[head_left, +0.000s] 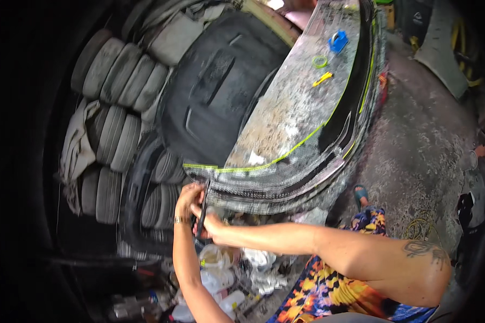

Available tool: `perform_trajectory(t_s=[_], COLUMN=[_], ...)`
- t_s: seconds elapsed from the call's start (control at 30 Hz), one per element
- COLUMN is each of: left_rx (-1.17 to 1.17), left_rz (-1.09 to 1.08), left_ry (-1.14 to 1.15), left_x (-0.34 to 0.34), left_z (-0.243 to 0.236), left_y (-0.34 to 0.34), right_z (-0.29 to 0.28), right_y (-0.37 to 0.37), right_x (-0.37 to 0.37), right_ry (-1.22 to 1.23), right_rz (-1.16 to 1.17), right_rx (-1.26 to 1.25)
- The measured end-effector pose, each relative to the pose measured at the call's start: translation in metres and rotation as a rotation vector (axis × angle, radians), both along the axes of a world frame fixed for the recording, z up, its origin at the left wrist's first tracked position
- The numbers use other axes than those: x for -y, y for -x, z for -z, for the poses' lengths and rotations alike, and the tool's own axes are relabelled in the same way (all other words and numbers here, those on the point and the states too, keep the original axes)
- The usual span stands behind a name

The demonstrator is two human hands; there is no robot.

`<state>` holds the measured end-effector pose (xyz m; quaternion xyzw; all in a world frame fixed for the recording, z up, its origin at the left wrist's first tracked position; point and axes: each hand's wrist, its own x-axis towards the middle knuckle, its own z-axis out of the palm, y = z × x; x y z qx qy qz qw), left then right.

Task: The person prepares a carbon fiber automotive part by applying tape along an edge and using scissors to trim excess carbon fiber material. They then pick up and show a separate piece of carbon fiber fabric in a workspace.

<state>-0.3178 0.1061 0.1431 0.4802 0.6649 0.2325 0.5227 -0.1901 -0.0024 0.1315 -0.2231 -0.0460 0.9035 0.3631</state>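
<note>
Right hand (pixel 213 224): fingers curled closed around a long, thin black tool (pixel 203 209), held roughly upright in view. Tool type unclear, blade or handle not readable. Left hand (pixel 187 199): fingers bent, right by the tool's upper part and the near-left end of the curved part (pixel 285 189). Can't tell how far open they are or whether they pinch anything; too blurred. Wristband (pixel 181 219) on the left wrist, metal-looking.

Curved part lies just beyond the hands, sweeping right and then up toward the top of view. Grey-black woven mesh on it, frayed along the outer edge. Yellow-green tape (pixel 201 166) runs along its inner edge.

Inside the curve, stained worktop (pixel 285 116) carries a yellow cutter (pixel 323 79), green tape roll (pixel 319 62) and blue dispenser (pixel 338 41), grouped near the far end, well apart from the hands.

Left of the worktop: big dark slotted panel (pixel 183 102), then stacked tyres (pixel 109 72). Below the hands: cluttered plastic containers (pixel 218 257). Right: rough grey floor (pixel 404 156), sandalled foot (pixel 361 197).
</note>
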Motion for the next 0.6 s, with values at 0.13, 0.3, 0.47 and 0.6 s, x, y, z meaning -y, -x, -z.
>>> perform_trajectory(t_s=[0.13, 0.3, 0.47, 0.6], left_rx=[0.027, 0.149, 0.142, 0.127], left_rz=[-0.13, -0.106, -0.13, -0.13], left_ry=[0.051, -0.015, 0.02, -0.001], left_x=[-0.005, -0.016, -0.014, -0.006], left_z=[-0.002, 0.005, 0.014, 0.017], left_y=[0.016, 0.011, 0.023, 0.024], right_z=[-0.004, 0.007, 0.01, 0.015], right_y=[-0.013, -0.009, 0.006, 0.009], right_x=[-0.008, -0.038, -0.044, -0.035], right_ry=[-0.012, -0.026, 0.041, 0.018], right_rz=[-0.277, -0.303, -0.222, -0.14], right_rx=[-0.1, -0.087, -0.027, -0.002])
